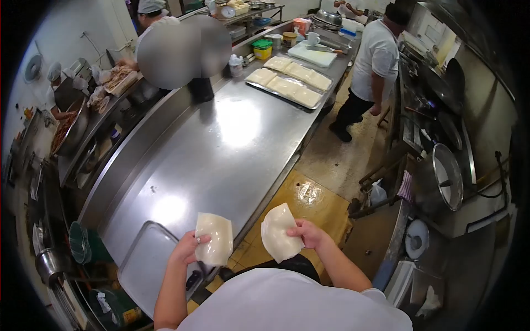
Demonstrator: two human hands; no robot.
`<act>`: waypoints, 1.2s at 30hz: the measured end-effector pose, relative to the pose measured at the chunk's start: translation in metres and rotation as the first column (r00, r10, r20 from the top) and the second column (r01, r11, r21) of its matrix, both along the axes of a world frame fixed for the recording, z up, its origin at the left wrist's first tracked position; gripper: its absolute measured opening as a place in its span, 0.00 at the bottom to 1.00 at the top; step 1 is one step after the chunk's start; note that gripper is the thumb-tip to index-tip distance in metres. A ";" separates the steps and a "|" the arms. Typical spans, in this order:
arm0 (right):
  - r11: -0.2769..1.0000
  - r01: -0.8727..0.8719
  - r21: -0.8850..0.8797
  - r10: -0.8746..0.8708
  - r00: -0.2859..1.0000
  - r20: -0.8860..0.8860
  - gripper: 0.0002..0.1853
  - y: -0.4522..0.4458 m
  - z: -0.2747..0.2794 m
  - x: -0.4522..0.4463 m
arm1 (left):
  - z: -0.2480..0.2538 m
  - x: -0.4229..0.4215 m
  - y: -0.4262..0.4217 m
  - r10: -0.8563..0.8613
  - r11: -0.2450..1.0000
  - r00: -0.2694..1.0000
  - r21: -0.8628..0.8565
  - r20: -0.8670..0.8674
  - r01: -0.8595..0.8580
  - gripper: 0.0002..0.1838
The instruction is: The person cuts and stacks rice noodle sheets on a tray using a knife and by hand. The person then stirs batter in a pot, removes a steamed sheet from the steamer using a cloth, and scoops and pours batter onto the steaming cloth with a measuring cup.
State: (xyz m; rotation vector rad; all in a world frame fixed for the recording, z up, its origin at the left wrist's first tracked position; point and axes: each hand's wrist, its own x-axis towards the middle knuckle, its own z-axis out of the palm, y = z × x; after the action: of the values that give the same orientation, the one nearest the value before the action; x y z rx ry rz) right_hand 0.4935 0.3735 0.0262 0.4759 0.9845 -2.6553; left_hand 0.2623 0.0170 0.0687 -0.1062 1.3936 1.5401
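Observation:
My left hand (189, 247) grips a pale, glossy slab of dough (216, 240) by its left side, thumb on top. A second, similar dough slab (277, 234) is held by its right edge in my right hand (309, 234). Both slabs are upright and apart from each other, in front of my body near the steel table's edge. Below and left of my left hand lies a flat metal tray (144, 270) on the table. Farther up the table, a baking tray (313, 106) carries several more pale dough slabs (295, 89).
The long steel table (193, 149) stretches away ahead. At its far end are a white cutting board (312, 55) with a knife, a yellow tub (262, 51) and a white bottle (236, 66). A person (375, 60) stands in the right aisle, near a large pot (446, 179).

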 end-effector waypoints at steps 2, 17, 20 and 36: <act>0.998 0.055 0.009 -0.055 0.998 0.009 0.28 0.038 0.001 0.017 | 0.000 0.002 0.059 -0.060 0.998 0.998 0.010 0.019 0.060 0.18; 0.954 0.301 0.008 -0.301 0.953 -0.031 0.26 0.272 0.021 0.028 | 0.001 -0.039 0.383 -0.402 0.914 0.912 0.086 0.077 0.396 0.19; 0.949 0.313 0.038 -0.312 0.950 -0.034 0.25 0.324 0.026 -0.003 | -0.007 -0.072 0.438 -0.420 0.905 0.904 0.105 0.074 0.412 0.20; 0.968 0.234 0.091 -0.230 0.972 -0.044 0.24 0.596 0.057 -0.202 | 0.020 -0.293 0.710 -0.392 0.918 0.916 0.037 -0.080 0.396 0.18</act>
State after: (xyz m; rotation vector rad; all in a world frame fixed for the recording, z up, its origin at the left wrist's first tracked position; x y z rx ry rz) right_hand 0.2918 0.9692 0.0829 0.6050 1.1341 -2.8384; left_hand -0.0310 0.7266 0.0886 0.2529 1.3314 1.2488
